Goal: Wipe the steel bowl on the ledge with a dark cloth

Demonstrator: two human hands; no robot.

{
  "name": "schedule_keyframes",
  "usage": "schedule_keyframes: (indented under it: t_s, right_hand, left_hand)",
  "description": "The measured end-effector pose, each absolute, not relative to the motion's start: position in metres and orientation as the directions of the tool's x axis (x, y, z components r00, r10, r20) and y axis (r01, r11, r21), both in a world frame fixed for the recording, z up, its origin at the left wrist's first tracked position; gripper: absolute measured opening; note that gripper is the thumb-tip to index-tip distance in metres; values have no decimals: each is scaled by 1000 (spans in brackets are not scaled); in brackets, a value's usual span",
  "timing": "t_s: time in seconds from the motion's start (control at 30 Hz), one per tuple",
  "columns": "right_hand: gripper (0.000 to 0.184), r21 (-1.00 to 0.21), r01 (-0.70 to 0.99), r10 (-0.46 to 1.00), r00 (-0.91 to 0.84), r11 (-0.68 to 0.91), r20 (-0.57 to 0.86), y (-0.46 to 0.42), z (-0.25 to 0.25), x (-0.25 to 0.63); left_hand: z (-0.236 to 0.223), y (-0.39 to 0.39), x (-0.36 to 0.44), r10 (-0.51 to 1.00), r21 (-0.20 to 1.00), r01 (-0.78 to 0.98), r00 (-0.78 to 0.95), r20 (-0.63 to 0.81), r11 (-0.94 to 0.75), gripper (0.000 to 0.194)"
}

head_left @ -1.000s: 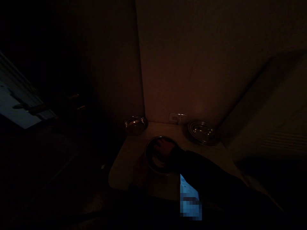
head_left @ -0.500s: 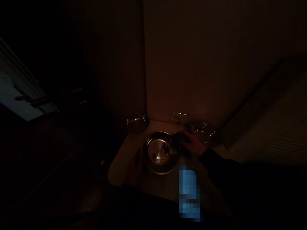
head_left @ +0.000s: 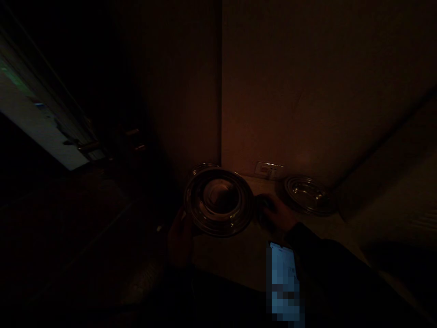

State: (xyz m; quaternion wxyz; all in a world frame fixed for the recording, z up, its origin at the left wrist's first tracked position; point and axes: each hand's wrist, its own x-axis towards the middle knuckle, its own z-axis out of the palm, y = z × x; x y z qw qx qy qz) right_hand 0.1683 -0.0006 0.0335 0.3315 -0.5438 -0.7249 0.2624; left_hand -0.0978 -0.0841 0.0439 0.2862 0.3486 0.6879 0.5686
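Note:
The room is very dark. A shiny round metal dish (head_left: 239,210) is held up over a small table, overlapping the stack of dishes at the left back. My left hand (head_left: 180,237) grips its left rim, with the fingers partly hidden. Just off the dish's right edge, my right hand (head_left: 278,213) is closed around a dark bunched thing (head_left: 263,212), whose kind I cannot make out. Which face of the dish is toward me is hard to tell.
Stacked metal dishes (head_left: 309,196) stand at the back right, and another metal dish (head_left: 205,166) shows at the back left. A wall socket (head_left: 269,170) is just above the pale tabletop (head_left: 218,255). A lit phone (head_left: 285,278) is at the near side.
The dish has come up and left relative to my right hand, and its visible face looks different, as if turned or tilted. The whole view has shifted, moving the surroundings rightward.

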Motion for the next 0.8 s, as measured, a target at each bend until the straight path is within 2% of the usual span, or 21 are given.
schedule_keyframes:
  t_s: [0.17,0.37,0.5,0.6,0.7,0.77,0.8]
  right_hand:
    - [42,-697,658,952,-277,287,130,-12,15,144]
    - [43,-541,683,856,-493,491,154,-33,-5,121]
    - [49,-447,619,730,-672,646,125,-52,-3,113]
    - [48,-492,558,682,-724,668,104,-66,16,115]
    - [31,-633,468,656,-750,617,86,-70,38,124]
    - [25,-712,498,769,-633,494,91,-65,46,134]
    - [25,-747,530,851,-517,401,90,-60,47,139]
  left_hand:
    - [59,-83,-100,810,992,29,-581,-83,123,45]
    - [62,-79,-104,785,976,-116,-579,-219,186,45]
    - [63,-77,-100,799,962,-186,-537,-270,200,47]
    - [64,-75,-98,809,959,-172,-517,-281,223,46]
    - [63,-72,-99,816,956,-150,-499,-292,251,43]
    - [59,-69,-100,830,955,-162,-473,-297,249,42]
    - [58,-66,-99,841,955,-174,-454,-293,239,43]
